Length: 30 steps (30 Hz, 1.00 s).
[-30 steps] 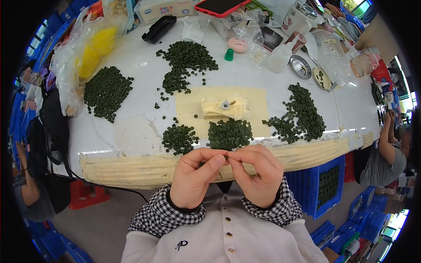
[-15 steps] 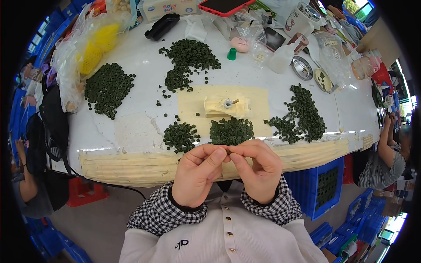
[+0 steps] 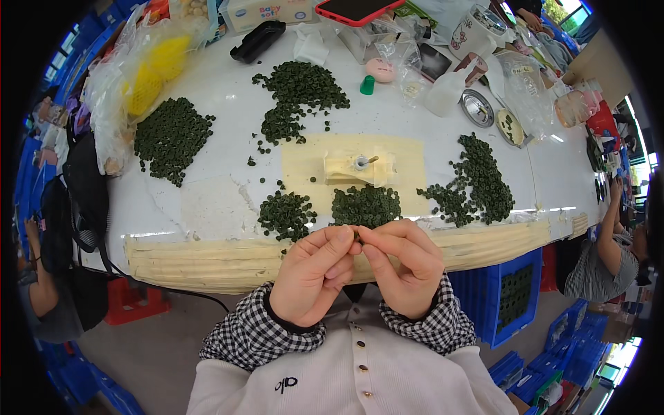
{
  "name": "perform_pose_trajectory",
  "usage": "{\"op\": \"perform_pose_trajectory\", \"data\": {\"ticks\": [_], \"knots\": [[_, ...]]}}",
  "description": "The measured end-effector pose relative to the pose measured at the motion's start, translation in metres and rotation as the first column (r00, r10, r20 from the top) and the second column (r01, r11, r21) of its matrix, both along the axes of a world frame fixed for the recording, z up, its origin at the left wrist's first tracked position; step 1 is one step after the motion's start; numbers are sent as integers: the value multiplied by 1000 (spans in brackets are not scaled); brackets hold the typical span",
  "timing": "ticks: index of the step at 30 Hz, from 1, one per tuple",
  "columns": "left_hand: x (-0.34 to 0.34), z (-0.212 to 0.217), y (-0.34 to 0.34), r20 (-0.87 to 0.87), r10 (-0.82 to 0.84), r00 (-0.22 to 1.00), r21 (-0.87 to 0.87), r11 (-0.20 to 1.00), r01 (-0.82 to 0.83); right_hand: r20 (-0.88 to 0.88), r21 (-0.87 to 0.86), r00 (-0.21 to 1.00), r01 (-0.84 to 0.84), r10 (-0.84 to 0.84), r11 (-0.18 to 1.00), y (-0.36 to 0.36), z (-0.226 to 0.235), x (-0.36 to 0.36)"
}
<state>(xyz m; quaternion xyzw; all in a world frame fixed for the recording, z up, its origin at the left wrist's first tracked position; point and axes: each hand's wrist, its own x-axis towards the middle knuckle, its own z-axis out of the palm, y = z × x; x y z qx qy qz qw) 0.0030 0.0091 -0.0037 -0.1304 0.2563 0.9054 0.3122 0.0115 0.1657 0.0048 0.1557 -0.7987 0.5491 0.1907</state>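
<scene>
At the table's near edge, my left hand [image 3: 310,275] and my right hand [image 3: 407,266] meet fingertip to fingertip. Pinched between the thumbs and forefingers is a small dark green part [image 3: 357,237], mostly covered by the fingers. Just beyond the fingertips lies a pile of small dark green round parts [image 3: 365,206], with a second pile [image 3: 286,215] to its left. Behind them a taped block [image 3: 339,167] with a metal fitting and a short pin [image 3: 372,160] sits on a yellowish taped patch [image 3: 408,149].
More green parts lie in a left heap [image 3: 174,138], a back heap [image 3: 302,86] and a right heap [image 3: 484,180]. Farther back are a black tray [image 3: 257,41], a red-edged phone [image 3: 356,10] and round tins [image 3: 477,108]. Below the right edge stands a blue crate [image 3: 494,304].
The fingertips have shifted slightly around the small part, and a little more of it shows. My left fingers are curled a bit differently. The piles look the same.
</scene>
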Motion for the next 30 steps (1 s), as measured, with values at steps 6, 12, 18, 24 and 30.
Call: {"op": "perform_pose_trajectory", "data": {"ticks": [6,12,18,24,30], "knots": [[0,-4,-1,-104,-70,992,8,997,71,47,-86,994,-93,97,992,12,1,-1],[0,-3,-2,-180,-135,974,-61,990,126,-40,19,993,-113,114,993,18,6,-1],[1,8,-5,-392,-156,907,-373,928,-1,-170,194,983,-36,70,980,16,6,-1],[2,0,-8,-463,-172,870,-469,880,-76,-66,126,990,-115,124,985,16,8,-1],[2,1,-7,-514,-206,833,-558,817,-142,84,-56,985,-148,152,987,17,5,-1]]}}
